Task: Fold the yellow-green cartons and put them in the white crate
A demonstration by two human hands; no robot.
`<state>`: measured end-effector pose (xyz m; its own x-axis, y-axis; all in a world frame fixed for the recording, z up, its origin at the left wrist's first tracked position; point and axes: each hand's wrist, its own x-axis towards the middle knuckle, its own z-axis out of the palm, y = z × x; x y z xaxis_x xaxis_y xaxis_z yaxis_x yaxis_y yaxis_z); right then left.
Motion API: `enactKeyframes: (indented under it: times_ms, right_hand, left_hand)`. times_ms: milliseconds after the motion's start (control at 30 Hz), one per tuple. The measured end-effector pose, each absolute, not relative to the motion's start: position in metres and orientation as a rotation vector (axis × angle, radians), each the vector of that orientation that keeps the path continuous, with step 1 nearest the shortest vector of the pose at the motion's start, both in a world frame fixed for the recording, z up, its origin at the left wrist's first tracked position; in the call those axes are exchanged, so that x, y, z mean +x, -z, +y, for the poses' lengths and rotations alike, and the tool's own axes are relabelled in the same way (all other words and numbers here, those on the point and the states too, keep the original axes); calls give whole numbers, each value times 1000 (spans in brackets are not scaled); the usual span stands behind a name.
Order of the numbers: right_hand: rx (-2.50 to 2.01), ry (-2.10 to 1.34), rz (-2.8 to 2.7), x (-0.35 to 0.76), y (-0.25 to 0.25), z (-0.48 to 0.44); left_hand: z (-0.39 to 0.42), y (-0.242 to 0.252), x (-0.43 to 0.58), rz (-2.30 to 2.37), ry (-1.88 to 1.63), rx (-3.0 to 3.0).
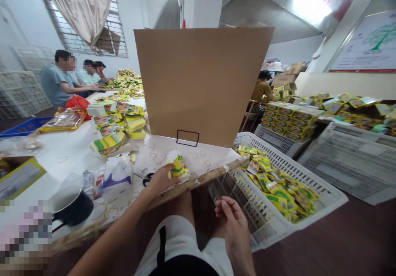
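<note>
My left hand point(162, 178) is at the table's front edge, its fingers closed on a small bundle of yellow printed cartons point(179, 167) resting on the white tabletop. Dark-handled scissors point(147, 179) lie just left of that hand. Over my lap, my right hand point(231, 217) is raised with its fingers curled and the thumb against them; whether anything thin sits between them I cannot make out. Beside it, to the right, a white plastic crate point(332, 199) holds many loose yellow-and-green cartons point(278, 189).
Cardboard point(204, 82) stands upright behind a black wire stand point(187, 138). Rubber bands lie scattered nearby. Leftward are stacked cartons point(108, 142), a tissue pack point(117, 175) and a dark mug point(74, 206). Several people sit farther back; more crates point(352, 156) stand right.
</note>
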<state>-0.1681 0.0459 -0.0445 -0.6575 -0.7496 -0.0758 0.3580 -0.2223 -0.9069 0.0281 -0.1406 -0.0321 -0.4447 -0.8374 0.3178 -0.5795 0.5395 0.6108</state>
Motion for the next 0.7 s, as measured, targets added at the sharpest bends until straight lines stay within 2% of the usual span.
enactKeyframes:
  times_ms: [267, 467, 567, 700]
  right_hand:
    - [-511, 1826, 1274, -157, 36, 47]
    - [-579, 1627, 1149, -153, 39, 47]
    - [-605, 1649, 1124, -157, 39, 46]
    - [-675, 1593, 1090, -156, 39, 46]
  left_hand:
    - [-103, 16, 13, -2136, 407, 1066]
    - [-29, 17, -1, -2418, 470, 418]
    - [-15, 20, -3, -2360, 611, 304]
    - [-16, 21, -7, -1964, 938, 600]
